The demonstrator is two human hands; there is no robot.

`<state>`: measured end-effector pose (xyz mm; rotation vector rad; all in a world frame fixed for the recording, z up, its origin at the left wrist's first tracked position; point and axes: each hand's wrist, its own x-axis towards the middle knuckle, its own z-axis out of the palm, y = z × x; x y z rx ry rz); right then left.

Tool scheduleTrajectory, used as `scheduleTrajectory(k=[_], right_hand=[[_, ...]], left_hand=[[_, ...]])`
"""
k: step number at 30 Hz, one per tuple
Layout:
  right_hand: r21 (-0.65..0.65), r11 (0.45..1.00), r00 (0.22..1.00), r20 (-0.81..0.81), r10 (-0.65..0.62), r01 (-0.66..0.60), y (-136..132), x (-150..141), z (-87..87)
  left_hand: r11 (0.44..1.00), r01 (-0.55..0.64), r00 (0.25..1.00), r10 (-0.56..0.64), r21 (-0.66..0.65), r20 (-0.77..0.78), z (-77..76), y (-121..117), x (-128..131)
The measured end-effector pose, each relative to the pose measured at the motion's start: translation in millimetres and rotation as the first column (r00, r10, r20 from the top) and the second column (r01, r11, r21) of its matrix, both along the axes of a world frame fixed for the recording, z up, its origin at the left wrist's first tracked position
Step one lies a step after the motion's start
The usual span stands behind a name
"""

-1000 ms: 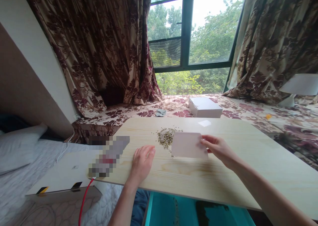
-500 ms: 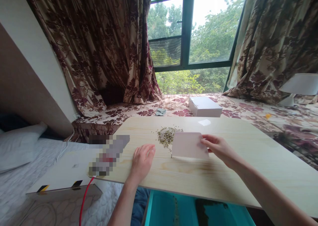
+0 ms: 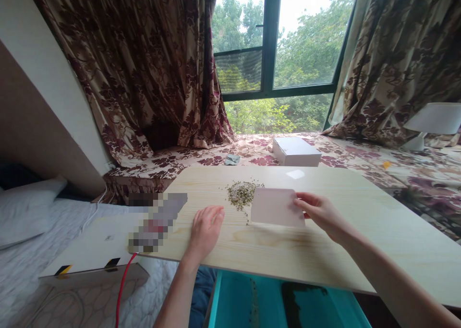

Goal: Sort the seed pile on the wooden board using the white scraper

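A pile of small greenish-brown grains mixed with white ones (image 3: 242,194) lies on the light wooden table (image 3: 230,251), with a thin trail of grains at its near side. My right hand (image 3: 319,212) pinches the right edge of a thin, white, rectangular card (image 3: 277,208). The card is tilted above the tabletop, its left edge beside the pile and in front of part of it. Left of the pile, my left hand (image 3: 208,224) rests palm down on the table, fingers stretched out, holding nothing.
Below the table's near edge is a turquoise divided bin (image 3: 234,297) with dark matter in one section. A blurred-out object (image 3: 158,224) with a red cable (image 3: 123,285) lies at the table's left end. A white box (image 3: 297,151) stands on the window ledge behind.
The card in my right hand has shifted slightly right, away from the grain pile. My left hand stays in place on the table. The whole view has tilted a little.
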<state>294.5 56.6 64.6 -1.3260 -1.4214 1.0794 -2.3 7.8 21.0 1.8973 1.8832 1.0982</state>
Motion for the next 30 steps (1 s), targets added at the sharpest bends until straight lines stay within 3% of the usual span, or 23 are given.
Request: scheduleTrajectory(k=[4, 13, 25, 30], right_hand=[[-0.017, 1.000, 1.000, 0.001, 0.026, -0.026, -4.8, -5.7, -2.4], [0.022, 0.996, 0.996, -0.008, -0.085, 0.085, 3.2, -4.4, -2.5], [-0.025, 0.999, 0.999, -0.025, -0.038, 0.037, -0.4, -10.7, -3.3], [0.012, 0.997, 0.997, -0.042, -0.071, 0.072, 2.6, -11.9, 0.4]], left_hand=[[1.000, 0.004, 1.000, -0.004, 0.009, -0.004, 0.3, 0.1, -0.2], [1.000, 0.008, 1.000, -0.008, 0.002, 0.007, -0.7, 1.1, -1.1], [1.000, 0.011, 1.000, -0.011, -0.007, 0.005, -2.5, 2.3, -2.6], [1.000, 0.010, 1.000, -0.010, 0.006, -0.003, -2.4, 1.8, -2.0]])
